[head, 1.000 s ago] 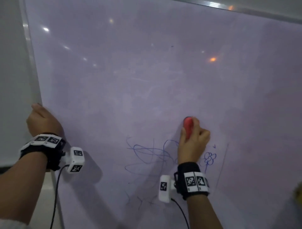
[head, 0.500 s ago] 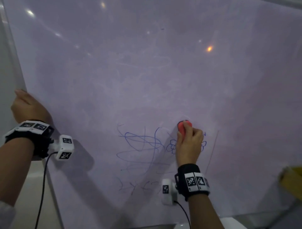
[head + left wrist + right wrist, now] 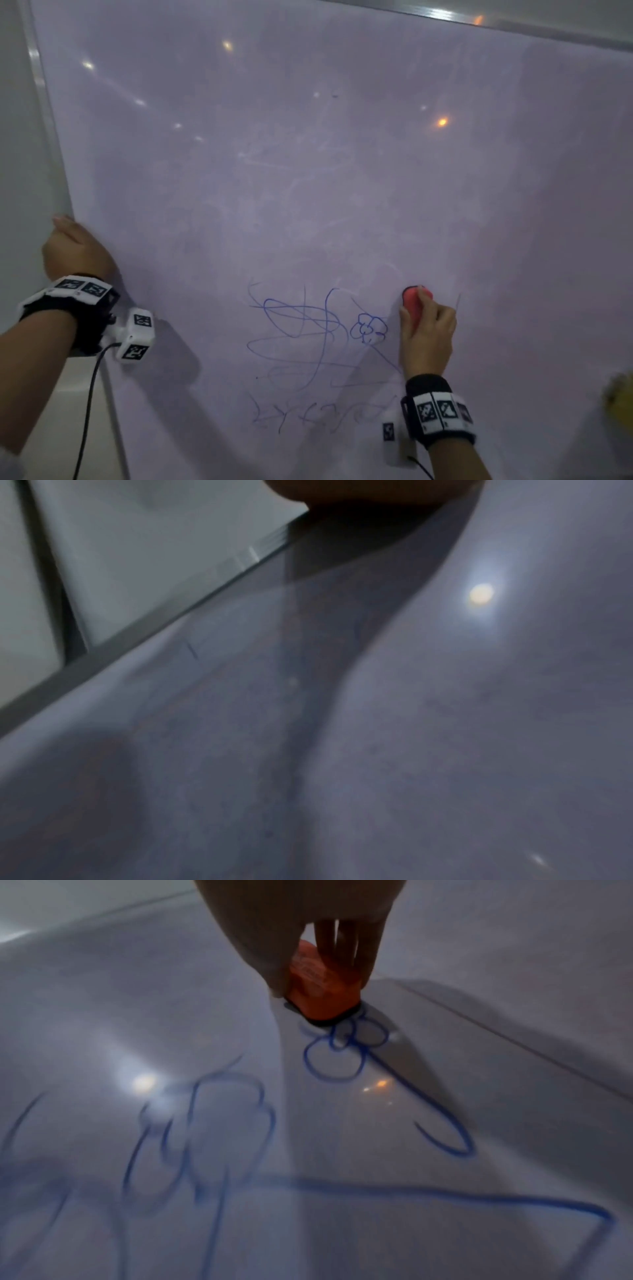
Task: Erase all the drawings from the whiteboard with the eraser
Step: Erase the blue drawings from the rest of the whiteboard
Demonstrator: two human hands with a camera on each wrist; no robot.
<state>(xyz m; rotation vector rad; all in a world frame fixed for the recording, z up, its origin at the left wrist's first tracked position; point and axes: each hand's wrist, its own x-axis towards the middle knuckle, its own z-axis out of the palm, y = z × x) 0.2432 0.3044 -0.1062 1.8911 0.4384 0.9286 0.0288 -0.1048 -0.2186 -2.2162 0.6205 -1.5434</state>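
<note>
I hold one eraser (image 3: 412, 305) in my right hand (image 3: 426, 337). It is orange-red with a thin black pad at the bottom. Its long side runs up and down the whiteboard (image 3: 342, 171), tipped a little, with its top end sticking out above my fingers. My fingers and thumb are curled round it and the black pad is flat on the board. In the right wrist view the eraser (image 3: 322, 988) sits right at the edge of the little blue flower (image 3: 339, 1050).

I count one whiteboard, big and pale, with soft wiped smears and small light spots on it. In the head view the eraser is on the lower right part of the board, just to the right of the flower (image 3: 370, 328). Left of the flower is one big blue scribble (image 3: 294, 329) made of loops. Under that is one row of small blue marks (image 3: 315, 414). A thin faint line (image 3: 457, 303) stands just right of my right hand.

My left hand (image 3: 77, 253) rests at the left edge of the board. I cannot tell how its fingers lie.
</note>
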